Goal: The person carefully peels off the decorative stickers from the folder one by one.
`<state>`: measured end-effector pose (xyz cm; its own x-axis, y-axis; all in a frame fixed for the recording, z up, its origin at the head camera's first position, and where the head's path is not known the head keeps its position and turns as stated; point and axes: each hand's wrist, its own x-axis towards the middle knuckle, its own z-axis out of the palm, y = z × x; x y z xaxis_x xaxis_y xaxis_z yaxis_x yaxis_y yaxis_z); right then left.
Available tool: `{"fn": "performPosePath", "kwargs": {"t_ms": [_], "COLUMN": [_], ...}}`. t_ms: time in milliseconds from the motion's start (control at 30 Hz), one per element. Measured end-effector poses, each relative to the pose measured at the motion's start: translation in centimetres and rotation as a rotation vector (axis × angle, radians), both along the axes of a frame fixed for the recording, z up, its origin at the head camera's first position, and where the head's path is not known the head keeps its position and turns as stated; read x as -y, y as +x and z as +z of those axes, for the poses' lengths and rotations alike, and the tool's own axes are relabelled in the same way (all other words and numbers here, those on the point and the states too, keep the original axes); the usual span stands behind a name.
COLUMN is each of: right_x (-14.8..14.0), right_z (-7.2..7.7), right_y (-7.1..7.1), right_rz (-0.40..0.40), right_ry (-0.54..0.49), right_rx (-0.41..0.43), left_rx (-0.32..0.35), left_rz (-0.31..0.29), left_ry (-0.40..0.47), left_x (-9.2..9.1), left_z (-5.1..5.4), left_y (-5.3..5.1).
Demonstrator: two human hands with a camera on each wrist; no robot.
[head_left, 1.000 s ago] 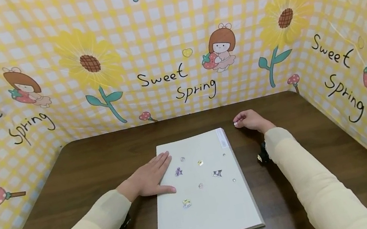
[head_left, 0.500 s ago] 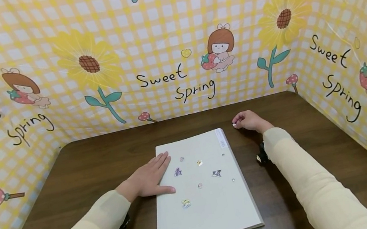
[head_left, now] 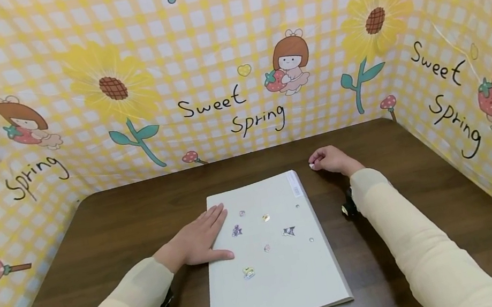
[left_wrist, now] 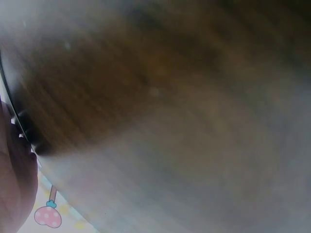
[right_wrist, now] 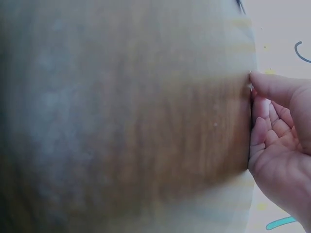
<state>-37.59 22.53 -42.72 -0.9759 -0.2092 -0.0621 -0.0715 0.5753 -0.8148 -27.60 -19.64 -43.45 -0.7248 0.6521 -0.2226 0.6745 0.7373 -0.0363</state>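
A white folder lies flat on the brown table, with a label at its upper right corner. Several small stickers dot its cover, among them a purple one, a black-and-white one and a yellow one. My left hand rests with spread, straight fingers on the folder's left edge. Beyond the upper right corner, my right hand pinches a small white piece between thumb and curled fingers, close over the table. In the right wrist view the thumb meets the fingers; the piece itself is hardly visible.
The dark wood table reaches back to a yellow checked cloth printed with flowers and lettering, which surrounds it at the back and both sides. Black wrist cameras sit under both sleeves. Most of the left wrist view is blurred.
The head view has shifted slightly. My left hand stays flat on the folder, and my right hand keeps its pinch on the small white piece in almost the same place.
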Motion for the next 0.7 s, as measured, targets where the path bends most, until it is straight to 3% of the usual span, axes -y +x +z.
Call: {"fn": "performPosePath", "kwargs": {"t_ms": [300,700], "right_x": [0.22,0.0], "right_z": [-0.66,-0.21], "right_y": [-0.31,0.12], "right_rz": [-0.038,-0.021], "right_ry": [-0.003,-0.012], "right_rx": [0.007,-0.035], "left_rx": [-0.009,-0.015], "left_rz": [0.001,-0.008], "left_ry": [0.012,0.04], "left_x": [0.2,0.2], "left_z": [-0.19,-0.34], "left_y": [-0.15,-0.15]}}
